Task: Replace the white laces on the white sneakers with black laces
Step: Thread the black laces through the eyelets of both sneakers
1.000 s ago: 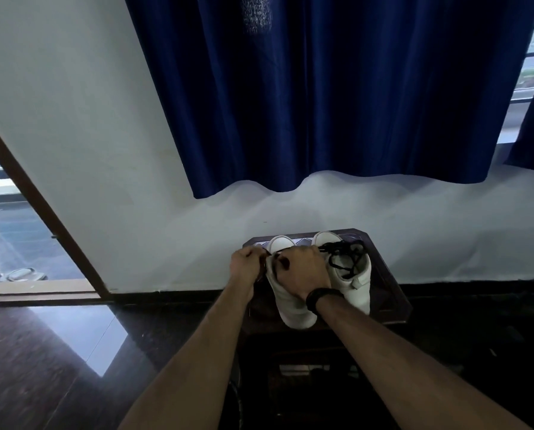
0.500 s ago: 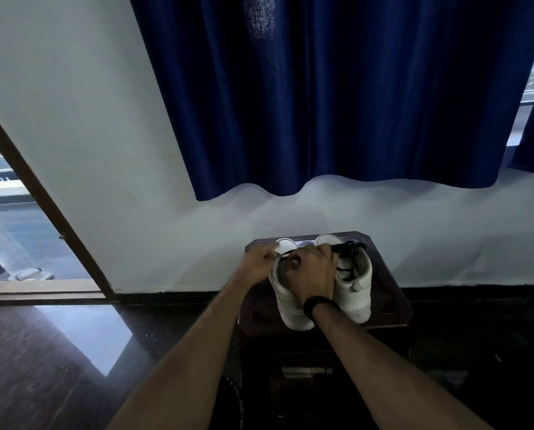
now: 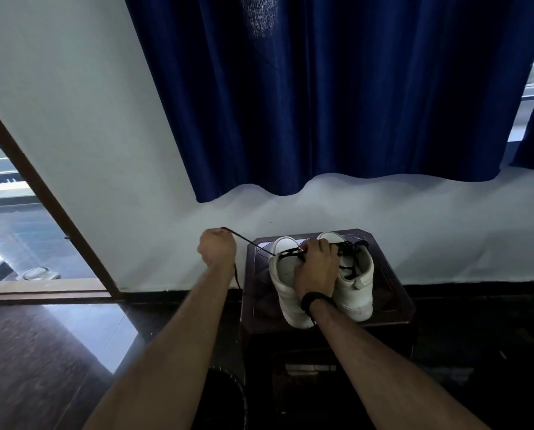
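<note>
Two hands were seen at work. The left hand (image 3: pixel 217 248) was closed in a fist around a black lace (image 3: pixel 249 242), drawn taut from the left sneaker (image 3: pixel 285 285); its loose end hung past the wrist. The right hand (image 3: pixel 316 270) was curled over that sneaker's opening, apparently pinching the lace, though its fingertips were hidden. The right sneaker (image 3: pixel 357 287), black-laced, was partly covered. Both stood on a dark stool (image 3: pixel 393 301), below a blue curtain (image 3: pixel 337 97).
</note>
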{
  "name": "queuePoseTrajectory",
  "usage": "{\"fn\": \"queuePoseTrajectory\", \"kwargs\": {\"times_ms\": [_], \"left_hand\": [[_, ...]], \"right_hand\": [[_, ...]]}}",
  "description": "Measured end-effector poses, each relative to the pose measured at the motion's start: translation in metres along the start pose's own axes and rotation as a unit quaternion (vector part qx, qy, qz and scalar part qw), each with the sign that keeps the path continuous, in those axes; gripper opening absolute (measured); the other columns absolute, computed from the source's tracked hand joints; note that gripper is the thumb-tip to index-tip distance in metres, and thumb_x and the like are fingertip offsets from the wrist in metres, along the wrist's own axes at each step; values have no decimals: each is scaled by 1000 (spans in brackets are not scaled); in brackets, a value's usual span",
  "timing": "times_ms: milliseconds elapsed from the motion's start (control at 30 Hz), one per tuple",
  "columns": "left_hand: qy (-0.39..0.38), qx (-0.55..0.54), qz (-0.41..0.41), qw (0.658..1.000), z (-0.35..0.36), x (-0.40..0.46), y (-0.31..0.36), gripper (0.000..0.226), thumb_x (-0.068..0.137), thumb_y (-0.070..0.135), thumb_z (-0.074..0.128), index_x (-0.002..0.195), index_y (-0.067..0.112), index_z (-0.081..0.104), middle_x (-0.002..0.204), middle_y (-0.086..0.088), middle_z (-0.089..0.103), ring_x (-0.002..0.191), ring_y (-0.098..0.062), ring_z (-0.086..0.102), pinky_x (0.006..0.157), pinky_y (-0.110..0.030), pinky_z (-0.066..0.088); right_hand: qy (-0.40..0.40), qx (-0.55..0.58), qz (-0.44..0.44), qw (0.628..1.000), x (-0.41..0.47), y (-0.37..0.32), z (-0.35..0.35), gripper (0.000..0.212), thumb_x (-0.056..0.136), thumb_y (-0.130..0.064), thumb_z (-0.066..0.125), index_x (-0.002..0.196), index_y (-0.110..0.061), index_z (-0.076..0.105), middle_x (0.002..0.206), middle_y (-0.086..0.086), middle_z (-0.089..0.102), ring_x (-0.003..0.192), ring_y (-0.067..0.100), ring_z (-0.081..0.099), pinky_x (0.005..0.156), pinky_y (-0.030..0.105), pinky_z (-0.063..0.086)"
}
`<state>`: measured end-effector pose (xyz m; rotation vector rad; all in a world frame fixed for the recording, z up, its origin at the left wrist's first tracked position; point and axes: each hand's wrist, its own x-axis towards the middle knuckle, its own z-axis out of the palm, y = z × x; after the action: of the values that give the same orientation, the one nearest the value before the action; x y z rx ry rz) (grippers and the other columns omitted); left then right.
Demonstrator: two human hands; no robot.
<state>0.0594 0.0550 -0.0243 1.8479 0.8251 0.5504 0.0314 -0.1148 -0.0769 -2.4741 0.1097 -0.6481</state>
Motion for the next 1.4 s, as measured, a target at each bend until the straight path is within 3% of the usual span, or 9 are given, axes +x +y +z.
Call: {"fn": "queuePoseTrajectory", "kwargs": {"times_ms": [133, 233, 333, 467, 600, 767, 933, 1200, 1400], "left_hand": [[-84, 266, 92, 956, -6, -8, -6, 37, 90, 20, 52, 124, 11, 61, 127, -13, 62, 114, -32, 59, 97, -39, 47], [-246, 231, 232, 912, 19, -24, -15, 47, 91, 7, 52, 138, 12, 52, 138, -9, 57, 125, -27, 53, 101, -27, 41], [-292, 189, 244, 905, 40, -35, -15, 32, 90, -2, 54, 120, 1, 66, 122, -12, 66, 117, -25, 60, 77, -1, 31], [-293, 255, 230, 892, 41, -26, -13, 20, 94, 13, 57, 100, 1, 72, 112, -14, 70, 109, -27, 62, 71, -13, 34], [-210, 289, 240, 902, 32, -14, -12, 21, 90, 13, 54, 97, 4, 72, 107, -15, 71, 106, -33, 64, 87, -31, 47], [2, 64, 85, 994, -1, 5, 11, 35, 104, 15, 35, 111, -6, 63, 112, -22, 66, 104, -35, 61, 83, -32, 46], [80, 7, 21, 997, -15, 23, 9, 27, 102, 19, 43, 111, 4, 64, 111, -15, 65, 97, -30, 63, 82, -34, 51], [-278, 238, 277, 889, 31, -12, -19, 33, 96, 11, 45, 125, 13, 62, 129, -9, 63, 119, -27, 58, 95, -28, 41], [-260, 232, 242, 905, 41, -15, -29, 19, 93, 13, 57, 97, 8, 75, 108, -12, 73, 107, -27, 64, 84, -25, 42]], "right_hand": [[6, 17, 12, 1000, 1, 0, 4, 41, 61, 0, 59, 100, -14, 62, 101, 9, 59, 97, 32, 47, 87, 41, 40], [3, 21, 16, 1000, 1, 1, 5, 43, 61, 1, 59, 101, -15, 61, 103, 9, 58, 99, 31, 45, 88, 41, 41], [0, 28, 14, 1000, 0, 2, 4, 43, 62, 1, 59, 102, -14, 59, 106, 9, 56, 101, 31, 44, 88, 42, 41], [-4, 36, 22, 999, 0, 2, 4, 42, 61, 1, 59, 101, -14, 57, 107, 10, 55, 102, 32, 43, 88, 43, 42], [-4, 44, 26, 999, 0, 2, 5, 42, 61, 2, 61, 100, -13, 57, 108, 12, 54, 102, 33, 43, 89, 44, 42], [1, 45, 41, 998, 2, 1, 10, 39, 65, 6, 58, 99, -13, 57, 109, 11, 55, 103, 33, 44, 90, 42, 42], [6, 34, 42, 999, 2, 1, 11, 40, 62, 5, 60, 99, -11, 57, 107, 13, 55, 101, 35, 45, 90, 45, 43], [8, 28, 28, 999, 2, 4, 10, 39, 61, 4, 60, 96, -12, 56, 105, 13, 55, 98, 34, 45, 90, 45, 42], [10, 32, 35, 999, 1, 4, 12, 40, 60, 5, 57, 98, -10, 56, 105, 15, 54, 97, 35, 45, 90, 46, 42]]}}
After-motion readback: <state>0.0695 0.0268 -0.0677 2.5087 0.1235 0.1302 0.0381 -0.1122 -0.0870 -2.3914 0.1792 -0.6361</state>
